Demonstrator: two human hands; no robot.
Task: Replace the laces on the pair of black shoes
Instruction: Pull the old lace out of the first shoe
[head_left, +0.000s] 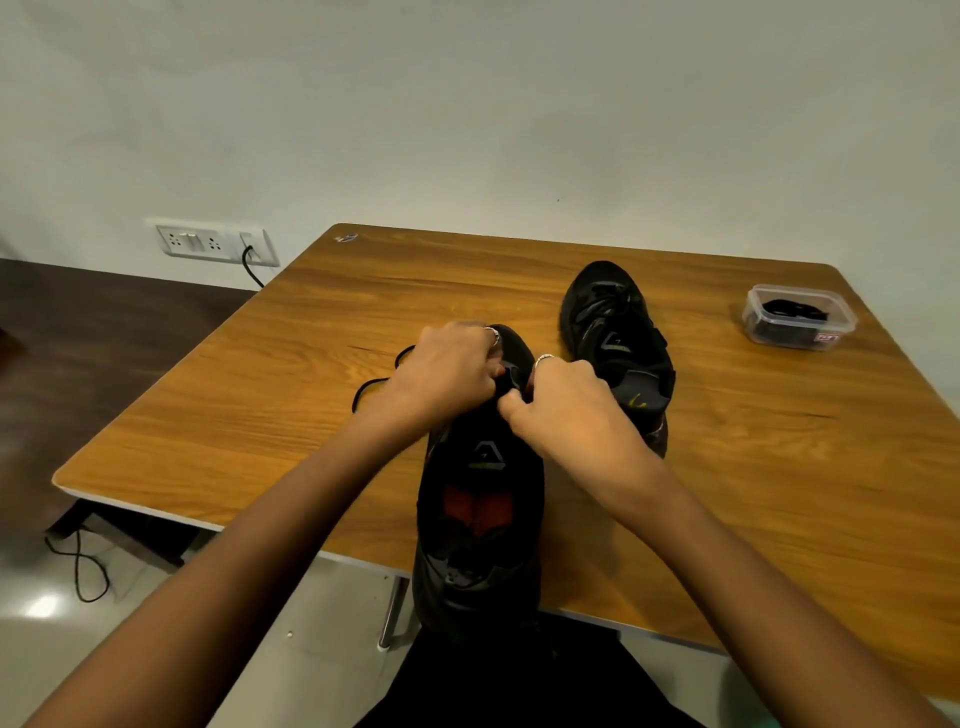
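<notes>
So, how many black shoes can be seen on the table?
2. The near shoe lies at the table's front edge under both hands; the far shoe stands behind it to the right. None looks hidden.

Both grips, the left hand and the right hand, work at a near shoe of matt black cloth with a duller red insole inside. Under them the surface shows warm wood grain with a soft satin sheen and a pale smooth edge. Just beyond the right grip, the second shoe looks the same matt black fabric. Left of the left grip trails a thin black cord-like lace. Far right of the grips, a clear glossy plastic box holds dark laces. The floor shines, polished.
</notes>
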